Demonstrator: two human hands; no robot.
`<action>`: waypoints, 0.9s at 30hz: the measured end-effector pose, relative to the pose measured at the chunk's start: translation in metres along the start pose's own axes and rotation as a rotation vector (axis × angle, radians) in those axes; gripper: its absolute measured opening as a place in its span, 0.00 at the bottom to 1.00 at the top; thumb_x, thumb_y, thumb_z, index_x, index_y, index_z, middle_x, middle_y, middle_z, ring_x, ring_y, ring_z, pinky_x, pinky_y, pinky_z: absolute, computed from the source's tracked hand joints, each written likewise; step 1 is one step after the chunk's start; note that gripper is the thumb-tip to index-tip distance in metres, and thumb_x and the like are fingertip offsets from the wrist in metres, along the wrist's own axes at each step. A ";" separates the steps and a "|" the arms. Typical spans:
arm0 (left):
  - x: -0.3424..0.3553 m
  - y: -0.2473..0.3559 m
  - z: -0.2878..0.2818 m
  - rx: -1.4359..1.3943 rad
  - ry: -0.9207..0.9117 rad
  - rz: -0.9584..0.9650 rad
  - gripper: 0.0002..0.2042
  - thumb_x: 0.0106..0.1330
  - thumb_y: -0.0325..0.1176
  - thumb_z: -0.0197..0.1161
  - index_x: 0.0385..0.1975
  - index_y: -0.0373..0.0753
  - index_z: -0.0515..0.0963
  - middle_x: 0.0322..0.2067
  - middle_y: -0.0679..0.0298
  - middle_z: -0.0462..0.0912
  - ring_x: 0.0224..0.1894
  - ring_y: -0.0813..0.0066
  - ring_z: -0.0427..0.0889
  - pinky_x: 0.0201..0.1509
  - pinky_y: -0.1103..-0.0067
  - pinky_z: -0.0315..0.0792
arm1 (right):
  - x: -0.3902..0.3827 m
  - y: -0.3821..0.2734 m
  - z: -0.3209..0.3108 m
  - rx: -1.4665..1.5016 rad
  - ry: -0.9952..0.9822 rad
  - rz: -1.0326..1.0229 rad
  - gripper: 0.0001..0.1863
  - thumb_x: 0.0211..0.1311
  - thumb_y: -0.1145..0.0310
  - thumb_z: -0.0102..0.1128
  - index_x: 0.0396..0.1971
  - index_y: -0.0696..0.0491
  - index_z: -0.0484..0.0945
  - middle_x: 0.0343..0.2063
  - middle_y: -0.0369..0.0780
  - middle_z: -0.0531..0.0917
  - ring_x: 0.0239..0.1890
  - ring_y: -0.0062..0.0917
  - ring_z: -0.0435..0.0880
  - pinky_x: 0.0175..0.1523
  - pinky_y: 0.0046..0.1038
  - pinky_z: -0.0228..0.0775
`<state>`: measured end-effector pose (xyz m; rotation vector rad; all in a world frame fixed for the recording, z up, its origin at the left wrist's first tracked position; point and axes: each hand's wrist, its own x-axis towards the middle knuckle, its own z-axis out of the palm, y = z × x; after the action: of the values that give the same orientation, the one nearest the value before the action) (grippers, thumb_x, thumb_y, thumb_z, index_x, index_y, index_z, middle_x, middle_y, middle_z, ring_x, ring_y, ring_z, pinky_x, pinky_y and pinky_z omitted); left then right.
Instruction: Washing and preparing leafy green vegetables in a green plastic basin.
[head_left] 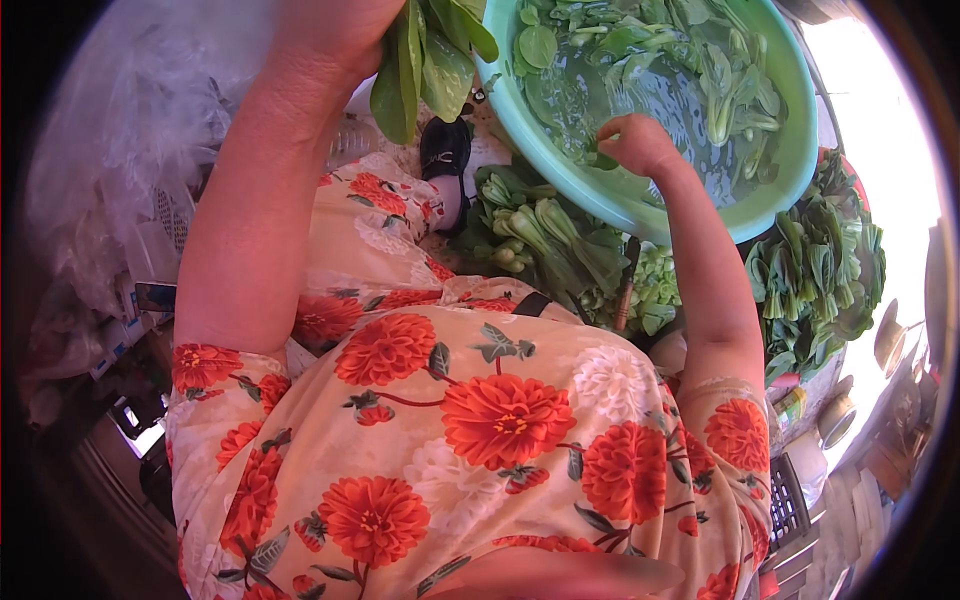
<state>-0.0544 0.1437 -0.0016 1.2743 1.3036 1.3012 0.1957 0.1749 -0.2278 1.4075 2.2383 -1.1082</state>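
At the top edge, my left hand (340, 25) is partly cut off by the frame, with a bunch of bok choy (425, 75) in its grip; the dark green leaves hang down beside the basin. A large pale green plastic basin (800, 170) holds water with loose bok choy (725, 90) floating in it. Over the basin's near side, my right hand (642, 145) is bent at the wrist with its fingers curled down. A bit of green shows under those fingertips, but whatever they hold is hidden.
Bok choy (550, 235) lies heaped below the basin, beside a knife's wooden handle (624, 305). More greens (815, 265) are piled on the right. Clear plastic sheeting (130, 130) fills the left. A black shoe (445, 150) stands left of the basin; a dark crate (785, 495) sits lower right.
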 end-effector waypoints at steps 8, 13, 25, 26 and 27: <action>-0.006 0.003 0.017 -0.053 -0.123 -0.016 0.12 0.62 0.35 0.65 0.17 0.43 0.73 0.16 0.70 0.72 0.19 0.84 0.70 0.25 0.86 0.63 | 0.079 -0.012 0.024 0.128 0.639 0.055 0.25 0.52 0.58 0.63 0.50 0.53 0.79 0.47 0.46 0.82 0.49 0.37 0.80 0.59 0.33 0.69; 0.001 0.005 0.022 -0.005 -0.093 -0.065 0.12 0.62 0.35 0.65 0.18 0.41 0.74 0.16 0.70 0.72 0.19 0.82 0.70 0.25 0.85 0.65 | 0.081 0.009 0.039 0.331 0.458 0.109 0.24 0.51 0.63 0.65 0.50 0.54 0.79 0.41 0.44 0.84 0.43 0.34 0.83 0.52 0.30 0.72; 0.021 -0.067 -0.017 -0.057 -0.105 -0.450 0.15 0.60 0.33 0.68 0.44 0.33 0.77 0.37 0.59 0.83 0.31 0.73 0.84 0.36 0.75 0.80 | -0.005 -0.096 -0.029 0.746 0.692 -0.241 0.23 0.52 0.64 0.67 0.50 0.53 0.78 0.36 0.43 0.85 0.36 0.28 0.84 0.45 0.28 0.75; 0.022 -0.072 -0.013 -0.140 -0.111 -0.477 0.17 0.59 0.33 0.69 0.45 0.34 0.77 0.36 0.60 0.83 0.31 0.73 0.83 0.36 0.75 0.80 | -0.015 -0.112 -0.035 0.663 0.739 -0.255 0.23 0.52 0.63 0.67 0.50 0.52 0.78 0.36 0.43 0.85 0.37 0.31 0.85 0.46 0.30 0.75; 0.024 -0.071 -0.009 -0.220 -0.109 -0.499 0.18 0.59 0.34 0.70 0.46 0.35 0.76 0.36 0.61 0.82 0.31 0.73 0.83 0.35 0.74 0.80 | -0.024 -0.127 -0.041 0.581 0.783 -0.277 0.23 0.52 0.63 0.67 0.50 0.51 0.78 0.36 0.44 0.85 0.37 0.34 0.85 0.46 0.32 0.75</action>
<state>-0.0711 0.1716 -0.0695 0.7869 1.2579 0.9723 0.1053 0.1594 -0.1284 2.0883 2.8397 -1.5978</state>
